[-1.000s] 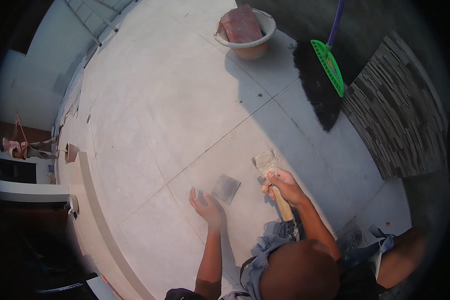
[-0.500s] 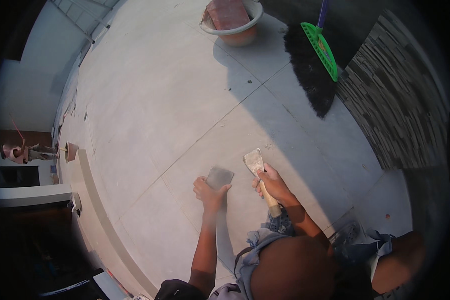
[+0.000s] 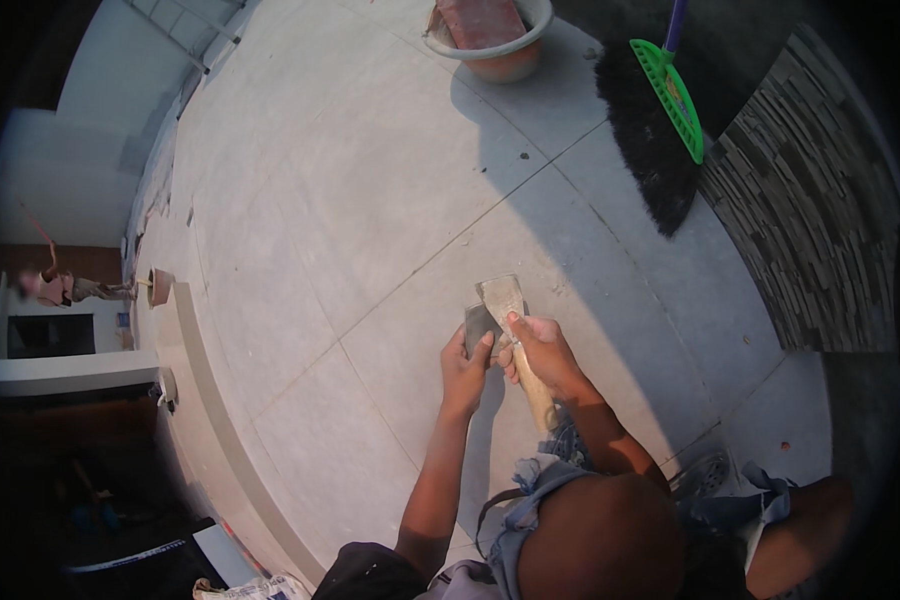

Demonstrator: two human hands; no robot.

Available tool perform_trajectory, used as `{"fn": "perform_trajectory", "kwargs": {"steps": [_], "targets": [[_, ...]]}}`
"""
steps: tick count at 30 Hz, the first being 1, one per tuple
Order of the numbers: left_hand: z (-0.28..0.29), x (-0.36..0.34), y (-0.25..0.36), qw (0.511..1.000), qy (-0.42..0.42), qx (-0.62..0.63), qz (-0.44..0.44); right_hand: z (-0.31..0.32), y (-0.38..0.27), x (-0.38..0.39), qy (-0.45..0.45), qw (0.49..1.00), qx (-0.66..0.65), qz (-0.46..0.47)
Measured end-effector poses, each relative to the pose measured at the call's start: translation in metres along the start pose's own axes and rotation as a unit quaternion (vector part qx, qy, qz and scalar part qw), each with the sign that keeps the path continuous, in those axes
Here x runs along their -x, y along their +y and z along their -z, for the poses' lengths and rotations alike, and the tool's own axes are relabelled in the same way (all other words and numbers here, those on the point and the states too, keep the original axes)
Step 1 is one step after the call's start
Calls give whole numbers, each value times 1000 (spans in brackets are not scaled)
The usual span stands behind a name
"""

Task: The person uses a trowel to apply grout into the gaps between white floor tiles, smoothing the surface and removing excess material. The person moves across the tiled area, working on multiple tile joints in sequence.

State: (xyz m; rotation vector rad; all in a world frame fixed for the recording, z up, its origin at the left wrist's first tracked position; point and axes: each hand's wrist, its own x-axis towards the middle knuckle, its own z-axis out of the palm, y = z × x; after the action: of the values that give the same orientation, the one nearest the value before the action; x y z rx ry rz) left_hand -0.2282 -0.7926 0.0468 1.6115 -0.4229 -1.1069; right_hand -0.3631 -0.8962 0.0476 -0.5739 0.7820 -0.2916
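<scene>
My left hand [image 3: 462, 375] grips a thin, dark grey rectangular plate [image 3: 480, 322], thumb on its face. In my right hand [image 3: 550, 355] is a putty knife [image 3: 500, 292] with a wooden handle and a wide blade smeared with pale residue. The blade points away from me and overlaps the right side of the plate; whether the two touch I cannot tell. Both hands are close together over pale floor tiles [image 3: 340, 250] with thin dark joints. Some fingers of my right hand are hidden behind the handle.
Ahead stands a bucket [image 3: 500, 65] with a reddish block in it. A broom [image 3: 670, 100] with a green head and black bristles lies right of it, beside stacked-stone cladding [image 3: 800, 200]. Far left, another person [image 3: 65, 288] holds a pole near a small pot [image 3: 159, 287].
My left hand has brought the dark plate rightward, up against or just beside the putty knife's blade. The plate is now tilted more upright. The view has shifted slightly.
</scene>
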Motion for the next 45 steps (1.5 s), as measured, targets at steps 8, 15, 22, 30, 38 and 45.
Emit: {"fn": "perform_trajectory", "kwargs": {"steps": [8,15,22,30,38,45], "targets": [[-8,-11,1,998,51,-29,34,20,17,14,114,954,235,148],[-6,-15,-23,987,52,-129,-78,-22,14,10,62,802,566,179],[9,-6,-7,994,82,-69,26,-12,18,32,29,818,550,166],[35,-8,-37,992,103,-67,-20,-10,29,33,-93,881,374,276],[19,9,-9,992,88,73,59,55,14,15,-85,987,114,-72],[39,-11,-57,913,248,-295,-133,91,-39,19,155,958,232,64]]}}
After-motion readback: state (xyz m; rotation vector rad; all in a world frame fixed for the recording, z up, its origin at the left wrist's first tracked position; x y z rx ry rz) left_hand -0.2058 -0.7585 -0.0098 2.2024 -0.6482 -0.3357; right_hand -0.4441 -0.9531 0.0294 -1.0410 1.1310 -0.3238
